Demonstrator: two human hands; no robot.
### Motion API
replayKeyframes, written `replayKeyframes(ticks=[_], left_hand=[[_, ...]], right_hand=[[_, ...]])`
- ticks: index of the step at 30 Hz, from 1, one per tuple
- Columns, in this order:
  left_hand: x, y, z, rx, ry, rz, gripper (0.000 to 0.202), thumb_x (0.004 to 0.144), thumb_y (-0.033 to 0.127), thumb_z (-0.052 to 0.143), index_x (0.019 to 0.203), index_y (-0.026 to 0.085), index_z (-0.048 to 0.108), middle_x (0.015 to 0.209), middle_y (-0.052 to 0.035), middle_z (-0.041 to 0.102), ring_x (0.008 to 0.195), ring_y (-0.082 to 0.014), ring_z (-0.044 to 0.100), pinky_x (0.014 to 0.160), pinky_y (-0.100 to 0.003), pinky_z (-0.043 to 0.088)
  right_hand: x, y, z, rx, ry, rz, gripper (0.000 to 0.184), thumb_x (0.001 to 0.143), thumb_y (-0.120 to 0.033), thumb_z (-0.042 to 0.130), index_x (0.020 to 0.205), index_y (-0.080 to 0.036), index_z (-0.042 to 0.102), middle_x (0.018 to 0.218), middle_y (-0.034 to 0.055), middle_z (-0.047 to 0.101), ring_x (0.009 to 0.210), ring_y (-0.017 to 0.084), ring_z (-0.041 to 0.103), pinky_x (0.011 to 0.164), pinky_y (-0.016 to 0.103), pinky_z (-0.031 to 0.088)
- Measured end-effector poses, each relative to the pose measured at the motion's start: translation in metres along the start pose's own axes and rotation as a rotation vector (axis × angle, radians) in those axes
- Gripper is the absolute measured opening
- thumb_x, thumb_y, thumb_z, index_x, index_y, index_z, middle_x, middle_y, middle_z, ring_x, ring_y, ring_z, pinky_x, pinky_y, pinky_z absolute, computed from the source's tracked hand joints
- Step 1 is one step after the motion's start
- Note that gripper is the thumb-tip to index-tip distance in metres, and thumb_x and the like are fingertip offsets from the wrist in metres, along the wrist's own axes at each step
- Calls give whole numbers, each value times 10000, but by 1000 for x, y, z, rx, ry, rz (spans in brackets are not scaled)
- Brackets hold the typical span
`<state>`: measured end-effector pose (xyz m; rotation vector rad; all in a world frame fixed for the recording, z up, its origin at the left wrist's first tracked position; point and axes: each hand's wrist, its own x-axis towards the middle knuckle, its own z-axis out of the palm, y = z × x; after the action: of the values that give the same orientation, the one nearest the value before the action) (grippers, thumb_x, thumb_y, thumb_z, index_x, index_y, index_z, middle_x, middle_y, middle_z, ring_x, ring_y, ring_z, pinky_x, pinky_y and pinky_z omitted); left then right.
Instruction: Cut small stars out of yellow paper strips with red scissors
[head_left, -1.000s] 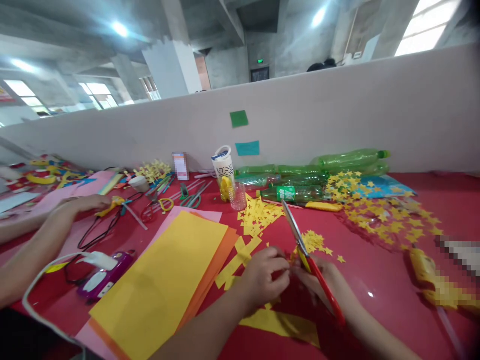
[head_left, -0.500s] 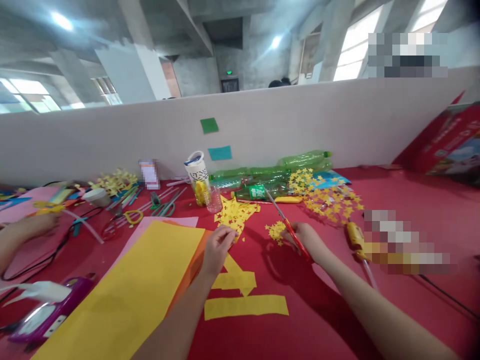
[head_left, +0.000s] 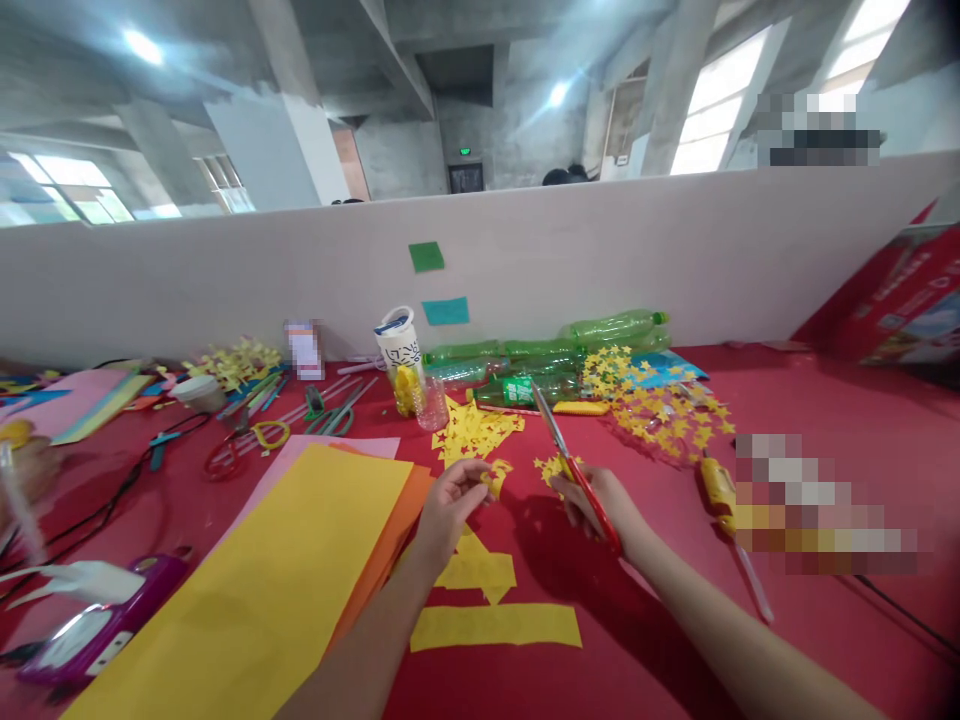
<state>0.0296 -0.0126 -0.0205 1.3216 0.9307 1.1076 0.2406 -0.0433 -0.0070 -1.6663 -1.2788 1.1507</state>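
My left hand (head_left: 450, 505) pinches a small curled scrap of yellow paper (head_left: 495, 478) with cut-outs in it. It is over the red table, just in front of a heap of star-punched yellow paper scraps (head_left: 480, 432). My right hand (head_left: 604, 510) grips scissors (head_left: 559, 440) with red handles, their blades slanting up and to the left. Beside its fingertips lies a small pile of yellow paper stars (head_left: 547, 470), partly hidden by the hand. Below my left hand are yellow paper pieces (head_left: 480, 570) and a long yellow paper strip (head_left: 495, 627).
Yellow sheets (head_left: 270, 560) cover the left front, near a purple power strip (head_left: 105, 620). Green plastic bottles (head_left: 540, 365) lie against the white partition (head_left: 525, 260). More stars (head_left: 675, 410) and a yellow glue gun (head_left: 718, 492) are at right. Another person's hand (head_left: 34, 480) is far left.
My left hand has come away from the scrap heap, and the curled scrap now shows in its fingers. The scissors stay in my right hand. The other person's hand has drawn back left.
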Motion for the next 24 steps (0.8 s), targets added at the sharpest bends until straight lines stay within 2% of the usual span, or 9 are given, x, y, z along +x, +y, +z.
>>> replayKeyframes(ticks=[5,10,13,15,17,21,24], left_hand=[[-3,2,7,-138,-95,-41,275,759,180,629,1004,198,505,729,38,582,644,-119,612,686,-272,479],[-3,-1,9,-108,-167,-61,248,741,226,652,949,193,522,752,18,609,678,-146,634,703,-303,491],[5,2,1,21,-120,-43,127,733,246,637,809,168,573,691,10,598,609,-135,595,620,-274,468],[12,11,-6,144,-67,0,54,732,211,610,752,162,602,642,15,583,610,-129,562,619,-256,443],[20,26,-13,245,-14,44,63,746,202,575,771,172,624,643,18,579,620,-129,544,606,-245,425],[42,53,-23,395,5,155,98,740,196,552,794,188,633,749,-1,615,715,-145,566,668,-253,437],[66,50,-31,496,50,81,132,729,219,539,824,191,626,753,0,614,703,-149,580,661,-260,453]], right_hand=[[-20,-9,22,76,-139,-30,430,790,-491,549,503,-192,437,352,-72,481,250,54,382,289,155,260],[-25,-13,27,102,-112,-48,455,764,-572,540,529,-193,447,379,-79,481,261,47,368,295,149,268],[-24,-14,23,91,-56,-29,450,760,-579,533,537,-201,434,382,-78,476,268,50,371,304,150,269],[-23,-14,20,82,-33,-24,434,775,-557,518,538,-205,428,381,-77,471,272,55,380,311,154,265],[-22,-13,17,71,-26,-24,419,791,-521,503,526,-206,421,377,-75,465,276,59,388,319,158,269],[-19,-11,13,55,-51,-24,392,783,-475,510,509,-212,413,363,-76,453,278,69,400,324,168,290],[-18,-8,12,56,-67,-34,378,770,-474,524,517,-216,413,377,-77,466,273,69,392,323,177,298]])
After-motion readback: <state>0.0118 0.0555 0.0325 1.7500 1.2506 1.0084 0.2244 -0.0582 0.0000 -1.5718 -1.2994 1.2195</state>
